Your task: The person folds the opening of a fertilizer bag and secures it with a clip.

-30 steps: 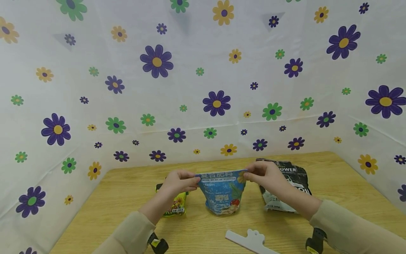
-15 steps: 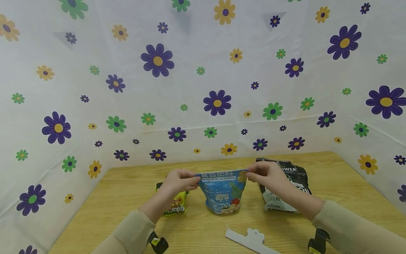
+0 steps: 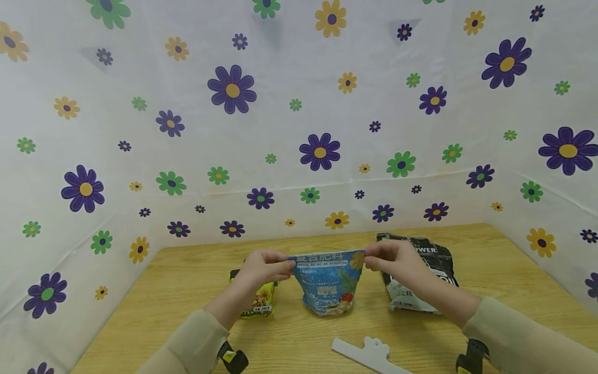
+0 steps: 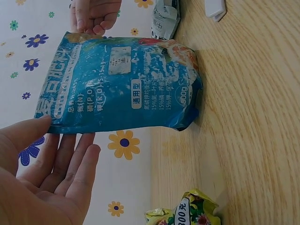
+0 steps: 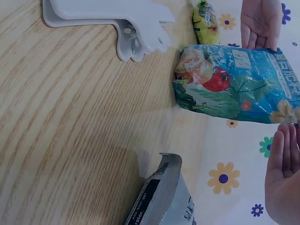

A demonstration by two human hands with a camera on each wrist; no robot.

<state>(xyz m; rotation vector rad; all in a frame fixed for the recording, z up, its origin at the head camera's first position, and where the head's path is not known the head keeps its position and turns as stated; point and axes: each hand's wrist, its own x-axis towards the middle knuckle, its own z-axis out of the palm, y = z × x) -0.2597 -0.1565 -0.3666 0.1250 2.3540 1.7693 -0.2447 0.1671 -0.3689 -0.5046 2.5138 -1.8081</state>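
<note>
A blue fertilizer bag [image 3: 328,285] stands upright on the table, with vegetables printed on its front. My left hand [image 3: 261,269] pinches its top left corner between thumb and fingers. At the opposite top corner, my right hand [image 3: 392,258] pinches the edge, so the top is stretched straight between both hands. In the left wrist view the bag [image 4: 126,84] shows its printed face, with the left thumb over the corner. The right wrist view shows the right hand [image 5: 283,173] at the bag's other corner, its fingertips partly cut off by the frame.
A white sealing clip [image 3: 371,354] lies on the wooden table [image 3: 299,343] nearer to me. Behind my left hand is a yellow-green bag [image 3: 262,301], partly covered. A black and silver bag [image 3: 416,298] lies behind my right forearm. Flower-print cloth [image 3: 280,119] hangs around the table.
The right forearm has shifted very slightly to the right. Both hands keep their grip on the blue bag's top corners, and the bag stays in place.
</note>
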